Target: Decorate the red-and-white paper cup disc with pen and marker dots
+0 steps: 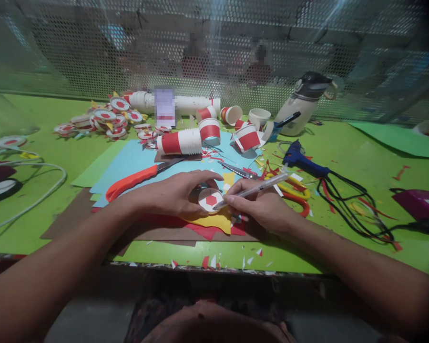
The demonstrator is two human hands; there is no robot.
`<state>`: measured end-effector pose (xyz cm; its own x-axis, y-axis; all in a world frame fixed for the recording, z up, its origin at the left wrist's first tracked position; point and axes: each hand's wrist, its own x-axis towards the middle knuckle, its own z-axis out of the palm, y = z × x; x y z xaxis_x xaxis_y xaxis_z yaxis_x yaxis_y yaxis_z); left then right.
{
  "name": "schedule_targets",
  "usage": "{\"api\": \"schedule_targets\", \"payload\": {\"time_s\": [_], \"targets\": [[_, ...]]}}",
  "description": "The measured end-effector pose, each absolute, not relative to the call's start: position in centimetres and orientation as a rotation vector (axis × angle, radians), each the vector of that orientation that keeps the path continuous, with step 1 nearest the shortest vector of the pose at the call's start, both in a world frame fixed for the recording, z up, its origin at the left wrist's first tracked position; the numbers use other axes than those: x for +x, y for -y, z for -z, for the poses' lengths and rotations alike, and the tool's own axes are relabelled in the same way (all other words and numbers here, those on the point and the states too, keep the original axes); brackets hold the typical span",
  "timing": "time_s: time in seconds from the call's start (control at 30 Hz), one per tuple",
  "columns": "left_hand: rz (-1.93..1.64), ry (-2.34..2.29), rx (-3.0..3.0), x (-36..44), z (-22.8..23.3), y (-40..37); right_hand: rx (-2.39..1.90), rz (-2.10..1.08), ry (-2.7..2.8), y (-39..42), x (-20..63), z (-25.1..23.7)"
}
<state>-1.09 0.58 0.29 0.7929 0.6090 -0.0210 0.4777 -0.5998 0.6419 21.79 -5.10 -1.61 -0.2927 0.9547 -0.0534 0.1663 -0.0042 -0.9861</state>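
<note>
On the green table [39,228], over a pile of coloured paper sheets [214,224], the left hand [175,193] curls around a small white disc [210,200] with a red centre, fingers and thumb pinching its rim. Just beside it, the right hand [262,205] grips a pen [252,190], its tip touching the disc's edge. Orange-handled scissors [136,181] lie near the left wrist. Red-and-white paper cups [180,141] are scattered behind, and a blue glue gun [302,162] lies to the right.

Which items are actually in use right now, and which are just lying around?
In use: left hand steadying white disc; right hand holding pen on it.
Lying about: orange scissors, blue glue gun, paper cups, water bottle.
</note>
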Motion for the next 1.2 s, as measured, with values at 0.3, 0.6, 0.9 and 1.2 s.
{"api": "schedule_targets", "payload": {"time_s": [0.3,0.6,0.9,1.2], "targets": [[-0.266,-0.803,2.334,-1.11,-0.14,-0.68,-1.222,-1.291,1.574,5.08,21.74,1.57],[-0.239,-0.807,2.364,-1.03,-0.43,-0.6,-1.223,-1.322,1.605,5.05,21.8,1.44],[-0.253,-0.792,2.358,-0.95,-0.53,-0.53,-1.264,-1.266,1.607,5.12,21.8,1.64],[-0.23,-0.835,2.352,-1.01,-0.35,-0.6,-1.243,-1.302,1.642,5.01,21.69,1.02]]}}
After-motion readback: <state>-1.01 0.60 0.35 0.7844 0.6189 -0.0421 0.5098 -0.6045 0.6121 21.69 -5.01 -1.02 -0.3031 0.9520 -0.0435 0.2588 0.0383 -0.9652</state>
